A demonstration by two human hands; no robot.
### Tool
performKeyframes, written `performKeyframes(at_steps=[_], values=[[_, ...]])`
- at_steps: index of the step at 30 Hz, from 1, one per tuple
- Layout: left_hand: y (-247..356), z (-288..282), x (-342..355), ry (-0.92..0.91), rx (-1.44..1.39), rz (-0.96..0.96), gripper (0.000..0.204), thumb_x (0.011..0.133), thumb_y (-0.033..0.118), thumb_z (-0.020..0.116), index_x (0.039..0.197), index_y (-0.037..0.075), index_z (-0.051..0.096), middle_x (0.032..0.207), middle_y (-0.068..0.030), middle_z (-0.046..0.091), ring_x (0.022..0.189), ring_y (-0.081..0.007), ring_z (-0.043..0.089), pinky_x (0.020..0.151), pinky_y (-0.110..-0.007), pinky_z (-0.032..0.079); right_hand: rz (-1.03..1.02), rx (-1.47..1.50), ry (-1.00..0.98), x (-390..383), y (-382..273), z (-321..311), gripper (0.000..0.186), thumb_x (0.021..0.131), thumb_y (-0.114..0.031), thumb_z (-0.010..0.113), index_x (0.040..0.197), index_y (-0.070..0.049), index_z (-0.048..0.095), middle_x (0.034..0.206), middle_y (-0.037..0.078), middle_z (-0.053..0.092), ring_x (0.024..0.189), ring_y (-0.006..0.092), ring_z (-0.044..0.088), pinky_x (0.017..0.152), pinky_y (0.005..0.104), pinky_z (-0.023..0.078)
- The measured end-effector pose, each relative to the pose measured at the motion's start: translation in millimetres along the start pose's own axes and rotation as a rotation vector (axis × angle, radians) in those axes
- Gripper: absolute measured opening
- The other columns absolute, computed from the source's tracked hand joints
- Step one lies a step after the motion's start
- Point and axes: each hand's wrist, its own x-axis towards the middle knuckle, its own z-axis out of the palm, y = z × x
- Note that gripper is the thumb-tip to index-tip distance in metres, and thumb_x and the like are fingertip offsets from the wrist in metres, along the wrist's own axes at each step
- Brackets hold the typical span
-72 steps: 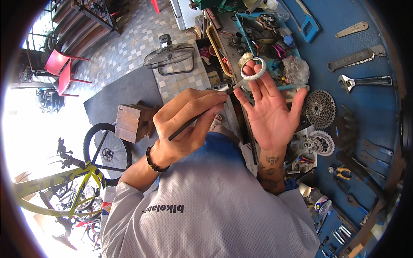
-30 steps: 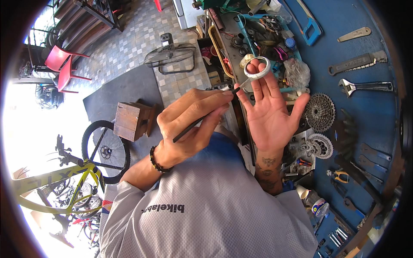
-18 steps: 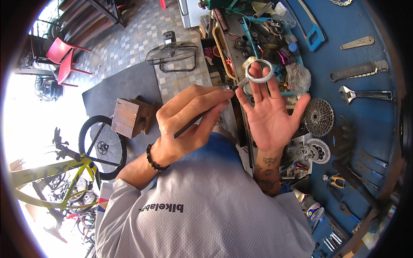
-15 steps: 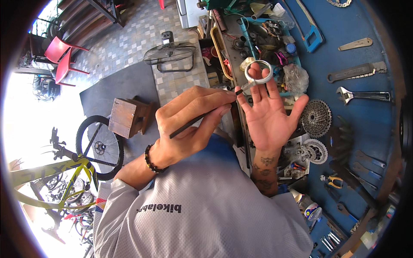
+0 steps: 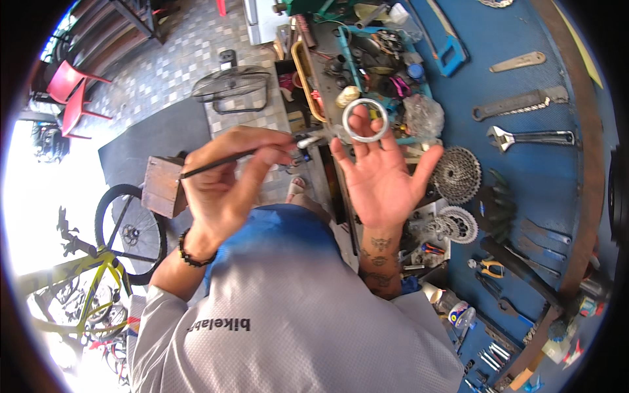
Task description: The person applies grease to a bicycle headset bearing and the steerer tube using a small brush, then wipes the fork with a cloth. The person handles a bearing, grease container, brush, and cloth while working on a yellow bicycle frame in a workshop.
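My left hand [image 5: 226,180], wearing a dark beaded bracelet, pinches a thin brush [image 5: 216,164] with a black handle between thumb and fingers. Its pale tip, with a whitish smear on it, points right, short of the ring. A silver metal ring [image 5: 346,124] sits over the fingertips of my right hand [image 5: 383,190], and two of the fingers show through its opening. That palm faces up, its thumb and fingers spread.
To the right, a blue workbench [image 5: 458,154] carries a cassette [image 5: 457,175], a crankset, an adjustable wrench [image 5: 534,137], a hacksaw and pliers. A cluttered teal tray [image 5: 344,39] lies beyond my right hand. At left are a fan [image 5: 230,85], a wooden box [image 5: 160,187] and a yellow bicycle [image 5: 85,268].
The brush tip has left the ring's edge, and my left hand has drawn back to the left with the brush. The ring stays on my right fingers. The whole view has shifted slightly.
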Motion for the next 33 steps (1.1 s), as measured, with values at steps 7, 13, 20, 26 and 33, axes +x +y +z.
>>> performKeyframes(at_steps=[7, 13, 20, 26, 33], values=[[-3, 4, 1, -0.01, 0.024, -0.016, 0.018, 0.09, -0.007, 0.072, 0.107, -0.003, 0.076, 0.101, -0.0117, 0.077, 0.084, -0.0163, 0.074, 0.075, -0.029, 0.058, 0.03, -0.013, 0.032, 0, 2, 5, 0.097, 0.096, -0.082, 0.035, 0.14, 0.001, 0.056, 0.158, 0.02, 0.043, 0.149, 0.0293, 0.037, 0.121, 0.0585, 0.026], [-5, -3, 6, 0.045, 0.077, 0.047, 0.019, 0.09, -0.006, 0.073, 0.108, -0.002, 0.076, 0.101, -0.0111, 0.078, 0.088, -0.0161, 0.073, 0.078, -0.03, 0.057, 0.032, -0.03, 0.036, -2, 2, 6, 0.096, 0.095, -0.083, 0.036, 0.138, 0.001, 0.055, 0.156, 0.021, 0.046, 0.147, 0.0289, 0.039, 0.12, 0.0578, 0.027], [3, -1, 6, -0.004, 0.22, 0.047, 0.019, 0.088, -0.006, 0.074, 0.106, -0.001, 0.077, 0.1, -0.0112, 0.078, 0.09, -0.0198, 0.074, 0.081, -0.032, 0.057, 0.02, -0.05, 0.096, -4, 3, 7, 0.095, 0.094, -0.084, 0.036, 0.133, 0.0, 0.057, 0.152, 0.02, 0.049, 0.143, 0.0281, 0.041, 0.117, 0.0561, 0.03], [8, 4, -2, -0.048, 0.036, -0.061, 0.013, 0.092, -0.004, 0.072, 0.104, -0.004, 0.076, 0.099, -0.012, 0.078, 0.085, -0.0157, 0.074, 0.077, -0.028, 0.058, 0.014, -0.066, 0.099, -4, 2, 3, 0.093, 0.094, -0.085, 0.036, 0.128, 0.0, 0.057, 0.149, 0.019, 0.049, 0.137, 0.0271, 0.044, 0.113, 0.0548, 0.033], [2, -1, 8, 0.008, 0.009, -0.137, 0.014, 0.097, -0.002, 0.068, 0.109, -0.005, 0.074, 0.096, -0.0104, 0.077, 0.085, -0.0125, 0.073, 0.076, -0.026, 0.058, 0.017, -0.05, 0.114, -2, 4, 7, 0.093, 0.094, -0.084, 0.038, 0.123, 0.002, 0.055, 0.141, 0.02, 0.05, 0.125, 0.0255, 0.047, 0.105, 0.0489, 0.035]])
